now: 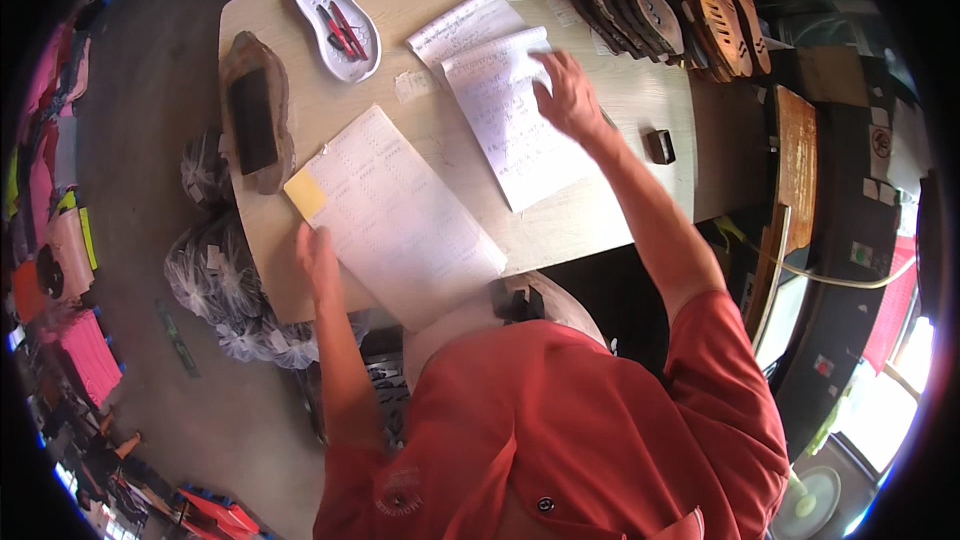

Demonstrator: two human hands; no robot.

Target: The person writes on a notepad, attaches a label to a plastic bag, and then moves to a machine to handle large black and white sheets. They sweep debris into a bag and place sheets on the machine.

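A stack of white printed sheets (400, 205) with a yellow note (306, 194) on its corner lies slanted on the table, its lower end over the table's near edge. My left hand (318, 258) is closed at the left edge of these sheets, thumb on the paper; its other fingers are partly hidden. To the right lies a handwritten notepad (510, 135) with its upper pages curled over. My right hand (568, 98) is above the notepad's right side, thumb and forefinger apart, with nothing visible between them. More curled written pages (465, 25) lie just behind.
A white sole-shaped tray (336, 0) holds red and black pens (345, 30). Left of it lies a dark phone-like slab (253, 120) on a brown shaped board. Sole-shaped templates (650, 5) stand at the back right, a small black box (661, 147) nearer. Plastic-wrapped bundles (225, 290) sit beside the table.
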